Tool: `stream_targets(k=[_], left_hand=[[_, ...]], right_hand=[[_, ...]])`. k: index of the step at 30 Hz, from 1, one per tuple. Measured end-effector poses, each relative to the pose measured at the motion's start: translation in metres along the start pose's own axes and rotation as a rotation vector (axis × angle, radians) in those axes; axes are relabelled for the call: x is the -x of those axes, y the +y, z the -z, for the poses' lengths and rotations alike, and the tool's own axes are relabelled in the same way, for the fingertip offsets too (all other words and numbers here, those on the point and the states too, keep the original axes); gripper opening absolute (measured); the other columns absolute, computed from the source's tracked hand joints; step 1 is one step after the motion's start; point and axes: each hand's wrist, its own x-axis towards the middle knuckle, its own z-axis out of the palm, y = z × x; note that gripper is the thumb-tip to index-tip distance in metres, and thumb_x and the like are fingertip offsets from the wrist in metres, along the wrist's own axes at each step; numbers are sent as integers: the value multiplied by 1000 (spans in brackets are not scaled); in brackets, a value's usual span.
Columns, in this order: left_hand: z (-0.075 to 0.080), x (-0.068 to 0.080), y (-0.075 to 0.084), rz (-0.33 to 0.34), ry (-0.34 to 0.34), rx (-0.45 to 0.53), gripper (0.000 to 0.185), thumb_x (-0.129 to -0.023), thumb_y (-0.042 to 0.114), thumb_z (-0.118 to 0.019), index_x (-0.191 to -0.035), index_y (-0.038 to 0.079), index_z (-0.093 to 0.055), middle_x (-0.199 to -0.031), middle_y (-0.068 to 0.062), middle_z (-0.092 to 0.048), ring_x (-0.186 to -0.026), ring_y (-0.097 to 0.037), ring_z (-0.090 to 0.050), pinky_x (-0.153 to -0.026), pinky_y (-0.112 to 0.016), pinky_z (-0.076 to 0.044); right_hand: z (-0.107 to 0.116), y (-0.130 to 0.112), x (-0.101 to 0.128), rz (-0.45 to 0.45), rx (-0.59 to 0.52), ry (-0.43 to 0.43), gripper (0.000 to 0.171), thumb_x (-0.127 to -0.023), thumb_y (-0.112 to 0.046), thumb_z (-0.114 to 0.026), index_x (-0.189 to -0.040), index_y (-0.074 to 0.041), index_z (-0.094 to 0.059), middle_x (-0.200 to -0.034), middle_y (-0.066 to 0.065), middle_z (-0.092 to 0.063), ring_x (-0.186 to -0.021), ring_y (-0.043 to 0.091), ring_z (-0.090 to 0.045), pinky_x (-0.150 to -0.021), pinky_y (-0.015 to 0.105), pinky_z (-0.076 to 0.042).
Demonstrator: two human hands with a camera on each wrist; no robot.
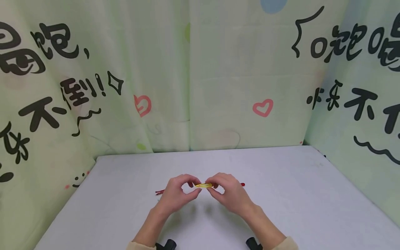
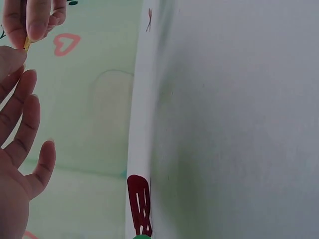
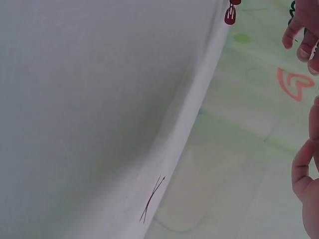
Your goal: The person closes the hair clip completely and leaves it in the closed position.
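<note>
Held up over the middle of the desk (image 1: 281, 194): a small yellow hair clip (image 1: 203, 185), slim and flat, caught between both hands. Left hand (image 1: 178, 194) pinching one end with thumb and forefinger, other fingers (image 2: 22, 124) spread loose, as shown from the left wrist. Right hand (image 1: 229, 194) pinching the other end, fingers curled close round it. Only a sliver of yellow showing between the fingertips.

Looks light, nearly weightless, and stiff like thin painted metal; probably springy, likely to snap open or shut under a squeeze across the middle. Smooth finish, so slippery if pinched on the flat faces alone. Best taken at the two ends, as now, fingertips on the narrow edges, pressure gentle to avoid bending it.

Lying on the desk behind the hands: a red hair clip (image 1: 242, 184) just past the right hand, and thin dark red hairpins (image 1: 159, 192) beside the left. Printed curtain (image 1: 218, 86) all round.
</note>
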Motion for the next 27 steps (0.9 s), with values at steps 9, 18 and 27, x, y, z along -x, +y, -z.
stream_targets(k=[9, 18, 27], left_hand=[[14, 12, -12, 23, -13, -7, 24, -84, 4, -81, -105, 12, -73, -101, 4, -70, -95, -21, -61, -77, -48, -57], [39, 25, -26, 204, -26, -21, 23, -87, 8, -78, -106, 21, -73, -103, 11, -67, -104, -28, -61, -87, -52, -52], [68, 34, -39, 224, -28, -91, 23, -88, 3, -76, -109, 13, -74, -105, 8, -68, -106, -25, -61, -93, -49, -52]], right_hand=[[7, 9, 5, -159, -61, -33, 29, -77, 8, -82, -96, -13, -74, -93, -8, -68, -81, 15, -61, -74, 28, -53], [22, 20, 15, -419, -78, -107, 27, -81, 3, -81, -95, -19, -75, -93, -13, -67, -85, 26, -61, -71, 41, -56], [31, 34, 27, -545, -116, -161, 21, -83, -1, -80, -95, -18, -76, -94, -11, -67, -86, 22, -63, -80, 38, -57]])
